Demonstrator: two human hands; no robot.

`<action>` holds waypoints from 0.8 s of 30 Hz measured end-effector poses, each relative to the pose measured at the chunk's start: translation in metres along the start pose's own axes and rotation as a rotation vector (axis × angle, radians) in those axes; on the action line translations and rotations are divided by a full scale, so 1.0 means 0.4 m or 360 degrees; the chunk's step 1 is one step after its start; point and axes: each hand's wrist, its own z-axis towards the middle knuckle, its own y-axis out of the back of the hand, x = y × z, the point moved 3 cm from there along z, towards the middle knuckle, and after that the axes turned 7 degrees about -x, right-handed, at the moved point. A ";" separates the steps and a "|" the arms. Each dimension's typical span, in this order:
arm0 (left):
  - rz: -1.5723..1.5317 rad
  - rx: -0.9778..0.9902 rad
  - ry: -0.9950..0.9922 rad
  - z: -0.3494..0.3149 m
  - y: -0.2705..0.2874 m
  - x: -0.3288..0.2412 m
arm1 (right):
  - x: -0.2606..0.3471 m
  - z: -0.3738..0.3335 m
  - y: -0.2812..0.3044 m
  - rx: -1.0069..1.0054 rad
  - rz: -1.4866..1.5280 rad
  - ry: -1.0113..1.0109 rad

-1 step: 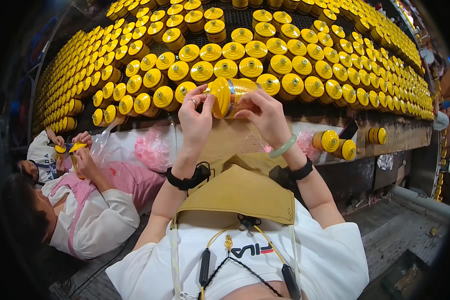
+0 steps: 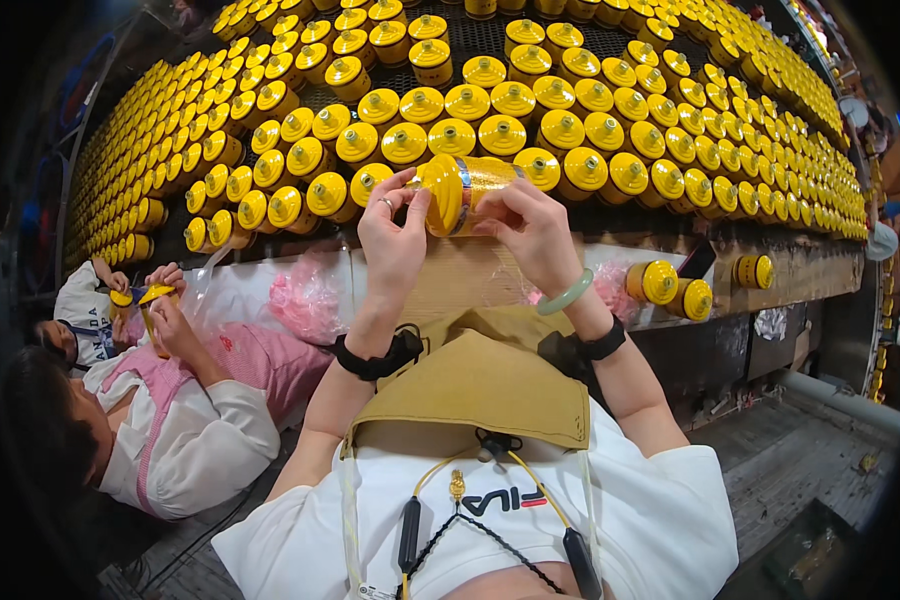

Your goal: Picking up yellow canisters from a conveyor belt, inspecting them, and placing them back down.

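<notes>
Between my two hands a shiny yellow canister lies on its side in the air, its domed end toward the left and a dark, bluish band round it. My left hand pinches the domed end with thumb and fingertips. At the other end my right hand is closed on the body, its fingers curled along the wall. Just beyond, many upright yellow canisters with domed tops and small metal fittings stand in rows. What the fingertips press on is partly hidden.
A wooden ledge runs before me, with pink plastic wrapping to the left. On the right lie loose yellow canisters and a dark phone. Two co-workers sit at left; the nearer one's hands hold a yellow piece.
My hands and the canister stay almost where they were. The nearer co-worker's hands and yellow piece have shifted slightly.
</notes>
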 end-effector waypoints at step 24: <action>-0.1130 -0.0170 0.0918 0.046 0.053 0.050 | -0.067 -0.071 -0.002 0.0119 -0.0663 0.0451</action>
